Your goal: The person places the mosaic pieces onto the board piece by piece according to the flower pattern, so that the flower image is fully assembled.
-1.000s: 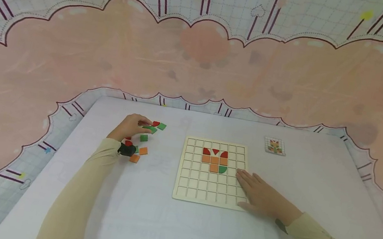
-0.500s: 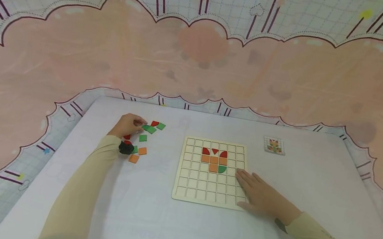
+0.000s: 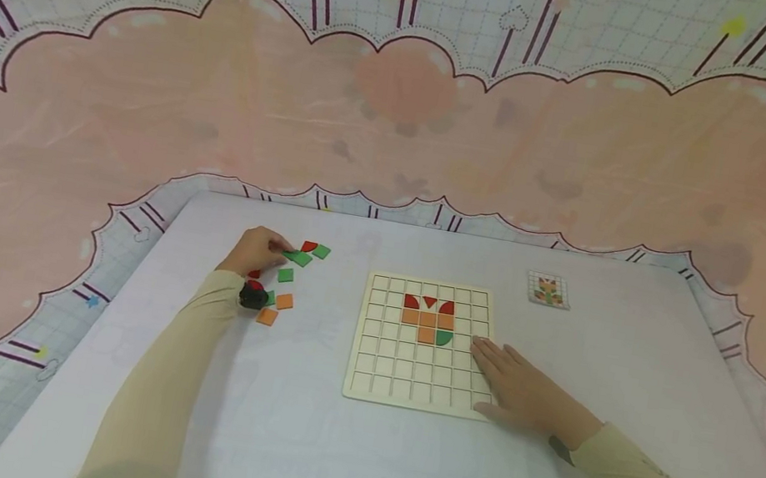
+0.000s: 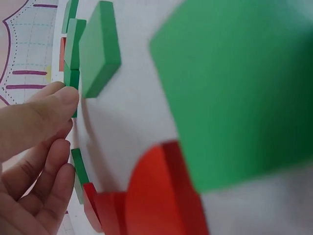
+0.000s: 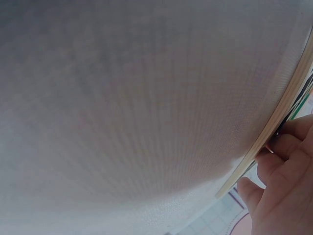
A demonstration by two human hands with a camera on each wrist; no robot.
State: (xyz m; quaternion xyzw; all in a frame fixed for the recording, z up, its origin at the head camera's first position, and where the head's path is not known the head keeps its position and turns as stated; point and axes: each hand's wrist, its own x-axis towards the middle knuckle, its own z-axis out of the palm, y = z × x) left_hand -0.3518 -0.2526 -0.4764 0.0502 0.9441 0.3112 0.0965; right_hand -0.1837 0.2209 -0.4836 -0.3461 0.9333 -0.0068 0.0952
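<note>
My left hand [image 3: 257, 252] is among loose tiles at the left of the table. Its thumb and forefinger pinch a green tile [image 4: 72, 78], whose shape is mostly hidden by the fingers. Just beyond the fingertips lie another green tile [image 3: 303, 259], a red piece [image 3: 309, 247] and a green square [image 3: 322, 252]. My right hand [image 3: 521, 389] lies flat with extended fingers over the right edge of a pale wooden grid board [image 3: 388, 367]. Red, orange and green pieces form a flower-like pattern in the board's upper middle, including a green quarter-round [image 3: 443, 338].
Nearer me than the left hand lie a green square [image 3: 286, 275] and two orange squares, one [image 3: 284, 302] farther than the other [image 3: 267, 318]. Red pieces [image 3: 254, 285] sit by the left wrist. A small pattern card [image 3: 548, 290] lies behind the board on the right.
The left fingers have drawn back slightly to the left and closed on a green tile, uncovering more of the pieces beside it. The right hand and board keep their places.
</note>
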